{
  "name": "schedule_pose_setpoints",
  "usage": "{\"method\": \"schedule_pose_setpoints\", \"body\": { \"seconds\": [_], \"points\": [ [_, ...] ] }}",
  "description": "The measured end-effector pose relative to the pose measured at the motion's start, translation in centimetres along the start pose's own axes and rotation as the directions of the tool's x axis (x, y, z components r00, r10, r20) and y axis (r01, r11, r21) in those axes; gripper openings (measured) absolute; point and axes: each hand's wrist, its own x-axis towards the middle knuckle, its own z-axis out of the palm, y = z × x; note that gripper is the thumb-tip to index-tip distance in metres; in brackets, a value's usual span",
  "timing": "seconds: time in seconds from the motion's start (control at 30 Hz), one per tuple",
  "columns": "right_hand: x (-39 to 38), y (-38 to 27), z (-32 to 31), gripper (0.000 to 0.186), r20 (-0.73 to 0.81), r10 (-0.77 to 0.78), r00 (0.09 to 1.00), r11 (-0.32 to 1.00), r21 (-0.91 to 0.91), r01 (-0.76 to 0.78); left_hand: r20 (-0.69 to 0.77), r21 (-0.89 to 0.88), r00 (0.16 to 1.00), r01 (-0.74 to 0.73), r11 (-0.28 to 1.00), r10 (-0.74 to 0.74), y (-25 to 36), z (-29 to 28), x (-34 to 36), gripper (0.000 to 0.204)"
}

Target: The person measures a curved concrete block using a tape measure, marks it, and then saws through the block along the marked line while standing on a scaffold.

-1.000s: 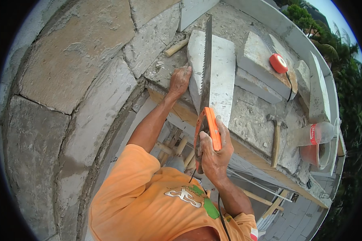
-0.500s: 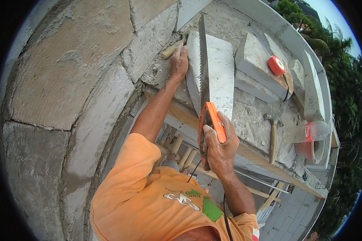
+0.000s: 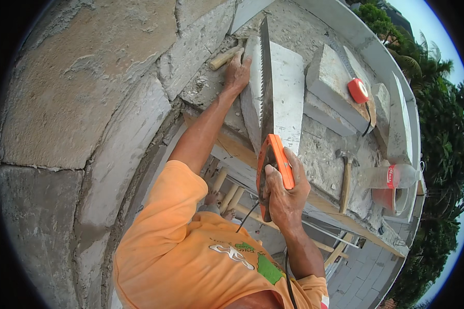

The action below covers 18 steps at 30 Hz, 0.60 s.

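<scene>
In my right hand point(image 3: 288, 198) is the orange handle of a hand saw point(image 3: 266, 98). Its long blade points away from me, teeth to the left, over a pale lightweight concrete block point(image 3: 287, 87); whether it touches the block I cannot tell. My left hand point(image 3: 237, 73) holds the block's left side near its far end, fingers partly hidden. Just left of those fingers lies a short wooden handle point(image 3: 225, 58), its far end out of sight.
To the right are more pale blocks point(image 3: 325, 77), a red tape measure point(image 3: 358, 90) with its blade out, and a hammer point(image 3: 346, 180). A clear plastic bottle point(image 3: 399, 176) lies by a bucket point(image 3: 392, 200). A rough block wall point(image 3: 123, 149) rises at left; a wooden board point(image 3: 340, 213) edges the ledge.
The saw and my right hand have shifted very slightly down and right in the picture, as has my left hand on the block. Most of the scene shifted slightly with the view.
</scene>
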Motion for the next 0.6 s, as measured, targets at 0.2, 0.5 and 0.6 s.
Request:
{"method": "schedule_pose_setpoints", "body": {
  "seconds": [0.2, 0.5, 0.6],
  "points": [
    [0.4, -0.5, 0.2, 0.046, 0.03, 0.058, 0.998, 0.998, 0.03, -0.059, -0.015, -0.015, 1.0, -0.014, 1.0, 0.013, -0.8, 0.3, 0.0, 0.057],
    [1.5, -3.3, 0.0, 0.047, 0.096, 0.274, 0.957, 0.952, 0.116, -0.285, 0.011, -0.135, 1.0, -0.014, 0.991, 0.016, -1.5, 0.5, 0.3, 0.058],
    [1.7, -1.4, 0.1, 0.047, 0.069, 0.155, 0.986, 0.987, 0.022, -0.156, -0.012, -0.171, 0.999, -0.045, 0.984, 0.044, -1.7, 0.7, 0.4, 0.058]
  ]
}}
